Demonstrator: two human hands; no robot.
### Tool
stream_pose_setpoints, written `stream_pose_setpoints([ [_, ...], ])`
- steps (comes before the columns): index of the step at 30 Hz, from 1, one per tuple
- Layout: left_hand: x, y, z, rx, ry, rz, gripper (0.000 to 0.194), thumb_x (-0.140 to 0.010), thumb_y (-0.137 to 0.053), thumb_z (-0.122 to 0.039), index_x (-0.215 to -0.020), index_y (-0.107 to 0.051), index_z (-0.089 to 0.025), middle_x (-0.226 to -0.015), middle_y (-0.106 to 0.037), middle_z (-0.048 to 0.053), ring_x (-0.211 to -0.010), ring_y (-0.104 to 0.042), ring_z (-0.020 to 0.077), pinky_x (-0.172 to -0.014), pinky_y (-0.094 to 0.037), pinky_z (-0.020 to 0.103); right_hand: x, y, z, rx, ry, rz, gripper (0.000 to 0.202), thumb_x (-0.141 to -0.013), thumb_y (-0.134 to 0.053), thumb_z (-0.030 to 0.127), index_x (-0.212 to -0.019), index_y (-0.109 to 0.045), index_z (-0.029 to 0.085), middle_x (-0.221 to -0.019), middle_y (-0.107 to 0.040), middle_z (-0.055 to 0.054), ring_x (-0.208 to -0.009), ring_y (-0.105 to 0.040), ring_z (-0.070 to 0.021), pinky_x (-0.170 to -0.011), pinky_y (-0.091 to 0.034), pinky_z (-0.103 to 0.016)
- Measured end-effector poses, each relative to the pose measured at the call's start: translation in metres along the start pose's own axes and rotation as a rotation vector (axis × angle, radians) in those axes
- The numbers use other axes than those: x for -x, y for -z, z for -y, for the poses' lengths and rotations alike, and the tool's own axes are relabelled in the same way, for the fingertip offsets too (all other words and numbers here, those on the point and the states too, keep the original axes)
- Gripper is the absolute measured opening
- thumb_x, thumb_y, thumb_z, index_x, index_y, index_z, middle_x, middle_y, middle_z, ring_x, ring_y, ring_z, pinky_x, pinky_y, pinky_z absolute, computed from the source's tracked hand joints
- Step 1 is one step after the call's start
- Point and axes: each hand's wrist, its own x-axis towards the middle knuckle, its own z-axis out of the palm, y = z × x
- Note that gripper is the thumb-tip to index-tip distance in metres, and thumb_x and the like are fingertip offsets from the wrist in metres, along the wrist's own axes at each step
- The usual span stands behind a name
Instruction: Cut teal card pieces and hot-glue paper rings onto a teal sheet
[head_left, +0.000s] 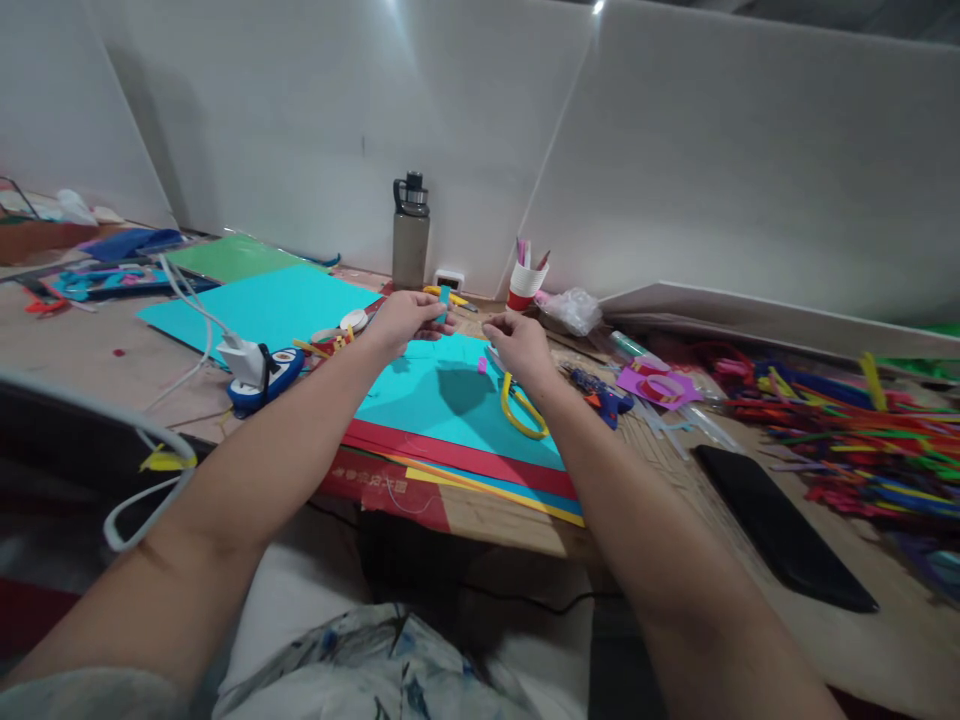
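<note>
Blue strip (445, 296) was clamped by fingers of left hand (406, 318); those of right hand (523, 346) were pinched together, any contents unclear. Pink scrap (482, 366) was seen just below them.

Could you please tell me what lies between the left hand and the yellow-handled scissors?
In the head view, a small pink piece on the turquoise sheet.

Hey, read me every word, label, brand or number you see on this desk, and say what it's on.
Nothing reads clearly.
Red strip at the front edge: a row of pale characters, too blurred to read.
Blue and white object by the white charger: markings on top, too small and blurred to make out.
Water bottle: no legible text.
</note>
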Motion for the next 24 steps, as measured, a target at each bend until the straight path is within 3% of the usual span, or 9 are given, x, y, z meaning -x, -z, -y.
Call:
stream_pose_setpoints([
  [4, -0.003, 0.002, -0.002, 0.107, -0.023, -0.176, 0.011, -0.086, -0.058, -0.015, -0.077, -0.061, -0.011, -0.074, -0.07, 0.005, -0.055, -0.063, 0.0072, -0.049, -0.045, 0.016, -0.003, 0.002, -0.001, 0.214, -0.049, 0.085, 0.017, -0.078, -0.059, 0.024, -0.083, -0.072, 0.014, -0.075, -0.069, -0.004, -0.067, -0.058, -0.0131, -0.066, -0.043, -0.025],
  [8, -0.005, 0.003, -0.003, 0.216, -0.076, -0.282, 0.007, -0.086, -0.058, -0.015, -0.081, -0.061, -0.012, -0.074, -0.07, 0.004, -0.057, -0.064, 0.007, -0.05, -0.044, 0.016, -0.006, -0.004, 0.011, 0.35, -0.041, 0.194, 0.017, -0.079, -0.059, 0.025, -0.081, -0.073, 0.015, -0.074, -0.07, -0.004, -0.065, -0.06, -0.0138, -0.063, -0.042, -0.024],
  [13, -0.006, 0.004, -0.003, 0.281, -0.079, -0.3, 0.009, -0.089, -0.054, -0.012, -0.083, -0.061, -0.011, -0.074, -0.07, 0.005, -0.056, -0.063, 0.0069, -0.053, -0.046, 0.017, -0.017, -0.024, 0.023, 0.504, -0.016, 0.367, 0.017, -0.079, -0.06, 0.02, -0.086, -0.075, 0.017, -0.084, -0.073, -0.006, -0.074, -0.064, -0.0153, -0.067, -0.044, -0.023],
  [18, -0.003, 0.003, -0.006, 0.294, -0.084, -0.302, 0.011, -0.09, -0.052, -0.011, -0.084, -0.061, -0.011, -0.075, -0.07, 0.004, -0.054, -0.062, 0.0057, -0.053, -0.046, 0.016, -0.035, -0.05, 0.02, 0.534, -0.025, 0.429, 0.014, -0.076, -0.067, 0.019, -0.088, -0.073, 0.016, -0.088, -0.073, -0.008, -0.079, -0.065, -0.0169, -0.072, -0.046, -0.025],
  [21, -0.002, 0.003, -0.007, 0.285, -0.086, -0.284, 0.01, -0.09, -0.053, -0.012, -0.086, -0.062, -0.012, -0.076, -0.07, 0.004, -0.056, -0.062, 0.0055, -0.054, -0.046, 0.016, -0.042, -0.063, 0.015, 0.54, -0.033, 0.462, 0.026, -0.067, -0.074, 0.014, -0.092, -0.072, 0.018, -0.086, -0.071, -0.005, -0.077, -0.064, -0.0161, -0.071, -0.047, -0.024],
  [24, -0.001, 0.003, -0.006, 0.271, -0.092, -0.26, 0.01, -0.09, -0.053, -0.012, -0.088, -0.062, -0.012, -0.077, -0.07, 0.004, -0.058, -0.062, 0.0057, -0.056, -0.046, 0.017, -0.049, -0.073, 0.01, 0.53, -0.014, 0.501, 0.031, -0.054, -0.078, 0.003, -0.079, -0.071, 0.021, -0.078, -0.068, -0.001, -0.077, -0.062, -0.016, -0.073, -0.046, -0.024],
])
